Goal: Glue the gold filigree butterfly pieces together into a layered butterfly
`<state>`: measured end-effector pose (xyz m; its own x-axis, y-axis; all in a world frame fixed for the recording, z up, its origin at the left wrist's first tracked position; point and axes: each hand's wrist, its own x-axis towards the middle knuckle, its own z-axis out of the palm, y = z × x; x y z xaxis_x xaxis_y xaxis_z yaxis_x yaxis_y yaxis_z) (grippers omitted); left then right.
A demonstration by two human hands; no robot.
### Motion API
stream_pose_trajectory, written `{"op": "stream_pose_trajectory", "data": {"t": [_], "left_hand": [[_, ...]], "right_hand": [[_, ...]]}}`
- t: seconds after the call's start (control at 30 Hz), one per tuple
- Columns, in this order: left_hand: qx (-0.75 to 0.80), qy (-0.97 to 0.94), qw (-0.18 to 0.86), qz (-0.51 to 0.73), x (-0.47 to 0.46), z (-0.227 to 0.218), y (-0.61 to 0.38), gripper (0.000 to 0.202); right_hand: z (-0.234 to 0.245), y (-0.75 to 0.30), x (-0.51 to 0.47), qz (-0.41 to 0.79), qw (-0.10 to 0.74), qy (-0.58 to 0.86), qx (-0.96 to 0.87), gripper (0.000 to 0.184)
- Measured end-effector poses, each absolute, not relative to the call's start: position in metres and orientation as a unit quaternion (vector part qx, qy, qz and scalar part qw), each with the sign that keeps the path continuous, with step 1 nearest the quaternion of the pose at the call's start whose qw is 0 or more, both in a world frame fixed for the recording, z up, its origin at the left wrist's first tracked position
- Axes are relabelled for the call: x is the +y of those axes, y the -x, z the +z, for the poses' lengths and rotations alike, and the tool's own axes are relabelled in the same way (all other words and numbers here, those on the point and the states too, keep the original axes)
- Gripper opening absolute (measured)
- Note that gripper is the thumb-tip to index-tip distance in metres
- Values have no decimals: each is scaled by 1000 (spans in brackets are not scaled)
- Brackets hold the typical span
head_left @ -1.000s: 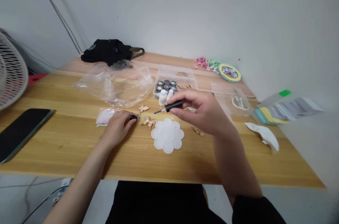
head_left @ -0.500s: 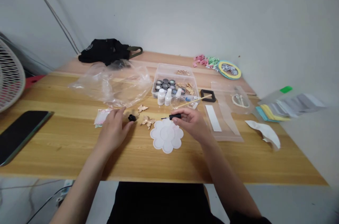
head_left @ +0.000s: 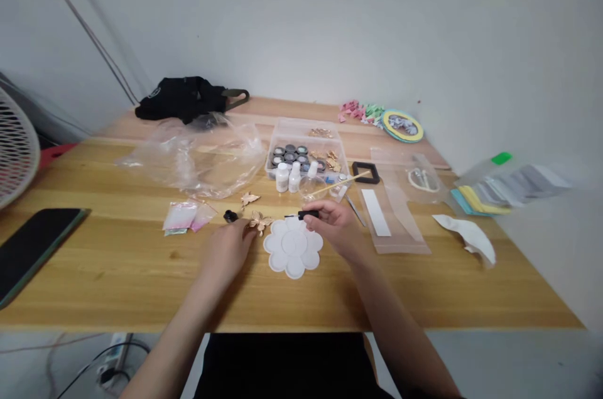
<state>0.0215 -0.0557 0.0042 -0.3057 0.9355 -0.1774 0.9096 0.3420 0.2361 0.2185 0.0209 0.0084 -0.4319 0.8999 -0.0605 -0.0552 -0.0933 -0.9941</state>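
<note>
My right hand (head_left: 332, 226) pinches a black brush cap (head_left: 308, 215), its thin brush tip pointing left above the back edge of a white flower-shaped palette (head_left: 294, 245). At the left wing of a gold butterfly ornament (head_left: 259, 222) is my left hand (head_left: 228, 251), slightly blurred, thumb and forefinger a little apart. Whether the fingertips touch the wing I cannot tell. The butterfly lies on the table left of the palette. Just behind the left fingers stands a small black bottle (head_left: 230, 216). Another gold butterfly piece (head_left: 250, 199) rests farther back.
Behind the palette are white bottles (head_left: 282, 178), a wooden stick (head_left: 342, 181) and a clear box (head_left: 343, 157) of small pots and gold pieces. Tweezers-like metal (head_left: 355, 210), plastic bags (head_left: 400, 223) and a black frame (head_left: 366, 173) lie right. A phone (head_left: 38, 248) lies left.
My left hand has moved right, from beside the small packets and past the black bottle to the gold butterfly. My right hand still holds the brush cap over the palette's back edge.
</note>
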Motion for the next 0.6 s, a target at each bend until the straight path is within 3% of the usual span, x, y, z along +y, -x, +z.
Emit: {"op": "stream_pose_trajectory", "data": {"t": [0.23,0.6], "left_hand": [[812,-560,152,62,-55,7,-23,27],[766,-490,289,300,-71,-13,-14,22]], "right_hand": [[1,-217,22,634,378,378,-558,20],[1,-218,21,637,377,375,-558,20]]}}
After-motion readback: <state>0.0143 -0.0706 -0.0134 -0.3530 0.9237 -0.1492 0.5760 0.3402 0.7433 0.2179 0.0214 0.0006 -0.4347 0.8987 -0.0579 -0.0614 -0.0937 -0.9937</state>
